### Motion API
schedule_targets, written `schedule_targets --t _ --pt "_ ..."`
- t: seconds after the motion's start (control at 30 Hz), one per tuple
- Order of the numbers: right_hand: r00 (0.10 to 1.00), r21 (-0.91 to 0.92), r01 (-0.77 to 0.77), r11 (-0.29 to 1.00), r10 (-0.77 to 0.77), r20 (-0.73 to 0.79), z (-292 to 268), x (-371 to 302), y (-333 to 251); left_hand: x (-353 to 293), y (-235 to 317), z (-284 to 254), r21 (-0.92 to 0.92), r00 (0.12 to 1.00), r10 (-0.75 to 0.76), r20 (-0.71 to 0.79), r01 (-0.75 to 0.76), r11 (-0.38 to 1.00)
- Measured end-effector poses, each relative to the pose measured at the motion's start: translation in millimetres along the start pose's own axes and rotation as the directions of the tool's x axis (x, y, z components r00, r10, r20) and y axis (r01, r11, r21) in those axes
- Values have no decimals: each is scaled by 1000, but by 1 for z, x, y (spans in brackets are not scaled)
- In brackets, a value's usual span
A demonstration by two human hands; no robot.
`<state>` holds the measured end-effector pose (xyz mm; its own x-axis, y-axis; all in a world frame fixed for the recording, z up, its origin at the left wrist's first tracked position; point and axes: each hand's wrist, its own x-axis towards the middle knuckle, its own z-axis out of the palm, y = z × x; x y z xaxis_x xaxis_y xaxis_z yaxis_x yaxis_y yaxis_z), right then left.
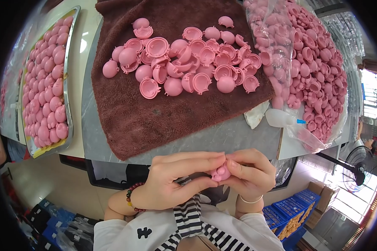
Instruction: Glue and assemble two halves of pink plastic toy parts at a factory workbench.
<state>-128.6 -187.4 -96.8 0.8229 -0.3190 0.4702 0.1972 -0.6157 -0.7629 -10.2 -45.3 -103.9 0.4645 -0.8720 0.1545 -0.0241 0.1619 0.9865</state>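
Observation:
Between the fingertips of both hands is a small pink plastic ball part (220,172) with little knobs on it, held just off the table's near edge. My left hand (178,178) pinches it from the left, fingers stretched over its top and thumb below. My right hand (250,171) grips its other side, thumb and fingers closed on it. Much of the part is covered by the fingers. Beyond the hands, loose pink hollow half-shells (202,83) and rounded pieces lie heaped on a brown towel (146,121).
A metal tray (73,46) of pink balls stands at the left. On the right, a clear plastic bag (337,121) holds many pink shells. A squeeze bottle with a blue tip (280,118) lies by a white cloth (255,115). Blue crates (287,209) and a fan (359,169) are at lower right.

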Motion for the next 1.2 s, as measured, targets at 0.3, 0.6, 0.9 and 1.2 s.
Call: schedule_targets --t 0.3,0.6,0.9,1.2 --pt "991 25 34 999 -30 -131 7 -11 -9 5 -3 4 12 996 88 -17 -88 996" --pt "988 12 66 998 -64 -138 8 -11 -16 3 -7 6 98 963 265 -52 -259 961" --pt "989 -45 65 997 -71 -127 9 -10 -21 5 -4 3 139 957 288 -20 -283 949" --pt "659 -161 -76 984 -72 -748 -31 5 30 -1 -17 -5 -779 987 -159 31 123 615"
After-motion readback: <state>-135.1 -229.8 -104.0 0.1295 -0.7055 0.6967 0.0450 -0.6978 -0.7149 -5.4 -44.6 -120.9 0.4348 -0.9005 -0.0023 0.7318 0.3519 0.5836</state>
